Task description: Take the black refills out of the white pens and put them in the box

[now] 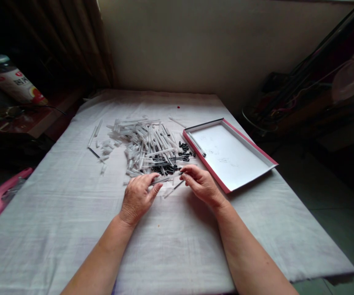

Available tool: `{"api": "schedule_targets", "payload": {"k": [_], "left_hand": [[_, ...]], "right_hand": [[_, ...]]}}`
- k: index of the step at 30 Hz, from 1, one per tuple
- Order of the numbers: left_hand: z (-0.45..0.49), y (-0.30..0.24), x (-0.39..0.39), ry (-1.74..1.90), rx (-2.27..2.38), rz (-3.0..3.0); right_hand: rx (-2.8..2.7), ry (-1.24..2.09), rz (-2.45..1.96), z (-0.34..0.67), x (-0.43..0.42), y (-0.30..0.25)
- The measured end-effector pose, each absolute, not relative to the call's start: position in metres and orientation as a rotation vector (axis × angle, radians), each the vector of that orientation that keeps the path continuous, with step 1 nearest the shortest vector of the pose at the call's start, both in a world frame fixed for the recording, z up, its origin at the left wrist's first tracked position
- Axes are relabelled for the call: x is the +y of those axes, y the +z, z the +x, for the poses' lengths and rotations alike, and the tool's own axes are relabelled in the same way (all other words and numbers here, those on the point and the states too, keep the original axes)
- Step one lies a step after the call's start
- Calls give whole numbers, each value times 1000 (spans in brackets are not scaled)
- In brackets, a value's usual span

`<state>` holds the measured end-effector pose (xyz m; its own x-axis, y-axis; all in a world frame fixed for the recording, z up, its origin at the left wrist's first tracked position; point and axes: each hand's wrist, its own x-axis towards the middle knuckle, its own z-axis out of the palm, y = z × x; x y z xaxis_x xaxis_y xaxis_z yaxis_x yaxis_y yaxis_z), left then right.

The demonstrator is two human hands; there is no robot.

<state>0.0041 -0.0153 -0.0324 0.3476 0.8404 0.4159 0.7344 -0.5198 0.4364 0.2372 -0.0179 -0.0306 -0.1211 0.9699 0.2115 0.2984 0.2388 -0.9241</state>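
A clear pen barrel (168,178) spans the gap between my two hands, low over the near edge of the pile. Its left end lies between the curved thumb and fingers of my left hand (138,196). My right hand (199,182) pinches a small dark piece at the barrel's right end; the fingertips partly hide it. Just beneath, a thin pen refill (174,189) rests on the cloth. Behind both hands spreads a heap of clear pen barrels (152,139), with small black plugs (166,169) along its near right side and whitish caps (107,145) at the left.
A shallow red-edged box lid (235,159) with a white inside stands right of the heap, holding a few pens (197,144) along its left wall. Pale cloth covers the table (164,254). Pink-handled scissors (1,194) and a labelled jar (14,80) are at the left.
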Motion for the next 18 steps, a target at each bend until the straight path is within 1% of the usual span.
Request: {"api": "schedule_targets", "payload": {"k": [5,18], "left_hand": [[0,-27,-14,840,1475,2355],[3,-28,-15,1129,1368,2173]], "right_hand": [[-1526,984,-1206,242,-17,-31],[-1654,1013,-1293,240,-19,-17]]}}
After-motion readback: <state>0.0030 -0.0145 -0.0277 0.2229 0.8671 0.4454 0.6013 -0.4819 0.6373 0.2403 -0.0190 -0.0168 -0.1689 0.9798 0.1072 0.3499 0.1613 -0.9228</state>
